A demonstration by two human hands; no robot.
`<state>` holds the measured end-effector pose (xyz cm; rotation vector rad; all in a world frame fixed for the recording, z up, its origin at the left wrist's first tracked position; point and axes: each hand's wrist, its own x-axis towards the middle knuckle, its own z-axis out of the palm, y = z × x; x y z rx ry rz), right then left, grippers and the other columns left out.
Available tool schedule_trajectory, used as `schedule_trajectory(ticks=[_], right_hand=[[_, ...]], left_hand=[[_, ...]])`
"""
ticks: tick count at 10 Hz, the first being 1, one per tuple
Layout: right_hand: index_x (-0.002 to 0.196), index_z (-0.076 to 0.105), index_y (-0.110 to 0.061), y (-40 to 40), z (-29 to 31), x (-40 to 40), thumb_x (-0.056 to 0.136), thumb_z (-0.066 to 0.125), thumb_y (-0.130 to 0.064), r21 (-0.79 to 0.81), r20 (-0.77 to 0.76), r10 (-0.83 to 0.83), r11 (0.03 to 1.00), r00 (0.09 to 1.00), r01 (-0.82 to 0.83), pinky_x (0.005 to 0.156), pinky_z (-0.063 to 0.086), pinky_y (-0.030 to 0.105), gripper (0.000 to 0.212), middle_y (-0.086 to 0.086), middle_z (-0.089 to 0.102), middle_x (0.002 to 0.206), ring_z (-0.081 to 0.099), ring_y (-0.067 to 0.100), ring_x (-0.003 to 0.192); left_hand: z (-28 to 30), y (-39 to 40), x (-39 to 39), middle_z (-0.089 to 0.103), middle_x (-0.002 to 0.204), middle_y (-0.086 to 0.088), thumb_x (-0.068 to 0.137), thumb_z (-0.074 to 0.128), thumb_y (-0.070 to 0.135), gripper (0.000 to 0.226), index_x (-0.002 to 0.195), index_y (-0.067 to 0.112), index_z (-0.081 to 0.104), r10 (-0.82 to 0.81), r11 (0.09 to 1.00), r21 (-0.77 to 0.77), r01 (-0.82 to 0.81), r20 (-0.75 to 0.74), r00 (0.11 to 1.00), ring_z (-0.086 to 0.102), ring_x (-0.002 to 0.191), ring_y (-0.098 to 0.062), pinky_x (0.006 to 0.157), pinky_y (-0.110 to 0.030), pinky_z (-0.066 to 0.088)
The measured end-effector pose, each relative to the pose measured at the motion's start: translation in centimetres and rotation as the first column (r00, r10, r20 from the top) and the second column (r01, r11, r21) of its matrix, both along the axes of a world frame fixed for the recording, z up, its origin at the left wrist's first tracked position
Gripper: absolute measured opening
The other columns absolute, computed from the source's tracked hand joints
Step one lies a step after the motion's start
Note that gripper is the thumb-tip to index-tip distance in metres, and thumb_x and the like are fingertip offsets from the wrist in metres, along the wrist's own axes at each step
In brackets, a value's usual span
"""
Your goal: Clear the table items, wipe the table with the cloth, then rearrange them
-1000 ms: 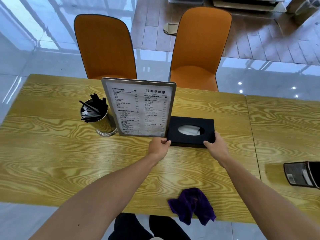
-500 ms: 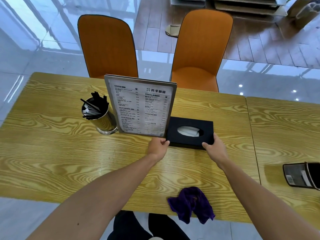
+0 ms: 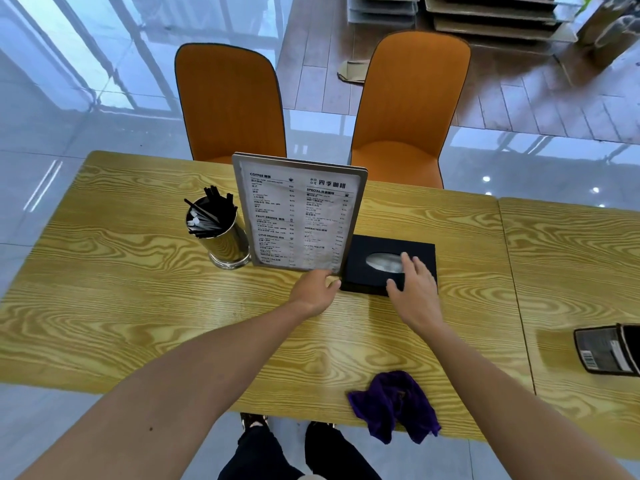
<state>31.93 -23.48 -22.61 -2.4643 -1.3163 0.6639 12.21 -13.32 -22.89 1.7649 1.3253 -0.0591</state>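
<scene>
A black tissue box (image 3: pixel 419 252) lies on the wooden table (image 3: pixel 121 306) just right of an upright menu stand (image 3: pixel 299 213). My right hand (image 3: pixel 414 285) lies over the box's top with fingers spread and the thumb on its front edge. My left hand (image 3: pixel 317 289) is curled against the box's front-left corner, right under the menu stand's lower corner. Left of the stand is a steel cup of black straws (image 3: pixel 221 233). A crumpled purple cloth (image 3: pixel 393 405) hangs over the near table edge.
Two orange chairs (image 3: pixel 230 105) (image 3: pixel 410 105) are pushed in at the far side. A second table (image 3: pixel 571 258) joins on the right and carries a dark flat packet (image 3: pixel 606 349). My feet (image 3: pixel 256 422) show below the near edge on the glossy floor.
My right hand has left the box's right front corner and slid up onto its top. My left hand stays at the front-left corner. The view has tilted slightly.
</scene>
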Motion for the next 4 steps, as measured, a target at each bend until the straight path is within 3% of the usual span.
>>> schedule_trajectory(ticks=[1, 2, 3, 4], right_hand=[[0.156, 0.029, -0.02, 1.3, 0.9, -2.9, 0.098, 0.053, -0.044, -0.112, 0.016, 0.171, 0.979, 0.985, -0.169, 0.12, 0.021, 0.053, 0.067, 0.01, 0.034, 0.159, 0.023, 0.028, 0.15], [0.157, 0.028, -0.024, 2.6, 2.3, -6.0, 0.098, 0.049, -0.05, -0.236, 0.007, 0.277, 0.934, 0.961, -0.267, 0.12, 0.018, 0.054, 0.068, 0.009, 0.032, 0.16, 0.021, 0.03, 0.15], [0.155, 0.031, -0.026, 3.8, 3.7, -9.1, 0.096, 0.045, -0.054, -0.317, 0.021, 0.349, 0.891, 0.937, -0.325, 0.118, 0.02, 0.055, 0.067, 0.01, 0.031, 0.16, 0.022, 0.034, 0.148], [0.151, 0.035, -0.027, 5.0, 5.0, -11.6, 0.094, 0.047, -0.057, -0.335, 0.053, 0.389, 0.875, 0.92, -0.351, 0.116, 0.025, 0.055, 0.066, 0.009, 0.039, 0.154, 0.029, 0.035, 0.144]], left_hand=[[0.8, 0.5, -1.7, 0.058, 0.14, -0.009, 0.098, 0.054, 0.043, 0.054, 0.143, 0.014, 0.05, -0.093, 0.994, 0.058, 0.097, -0.078, 0.993, 0.056, 0.126, -0.027, 0.102, -0.04, 0.048], [1.8, 1.0, -3.8, 0.055, 0.14, -0.008, 0.095, 0.052, 0.054, 0.058, 0.143, 0.023, 0.046, -0.216, 0.96, 0.113, 0.255, -0.277, 0.936, 0.052, 0.128, -0.03, 0.101, -0.049, 0.046], [2.6, 1.8, -6.2, 0.044, 0.149, -0.008, 0.092, 0.049, 0.062, 0.066, 0.146, 0.027, 0.039, -0.263, 0.939, 0.102, 0.328, -0.397, 0.879, 0.04, 0.138, -0.035, 0.107, -0.057, 0.038], [3.9, 2.9, -8.4, 0.044, 0.147, -0.013, 0.093, 0.048, 0.062, 0.065, 0.142, 0.02, 0.043, -0.292, 0.928, 0.092, 0.361, -0.421, 0.859, 0.041, 0.137, -0.036, 0.106, -0.056, 0.038]])
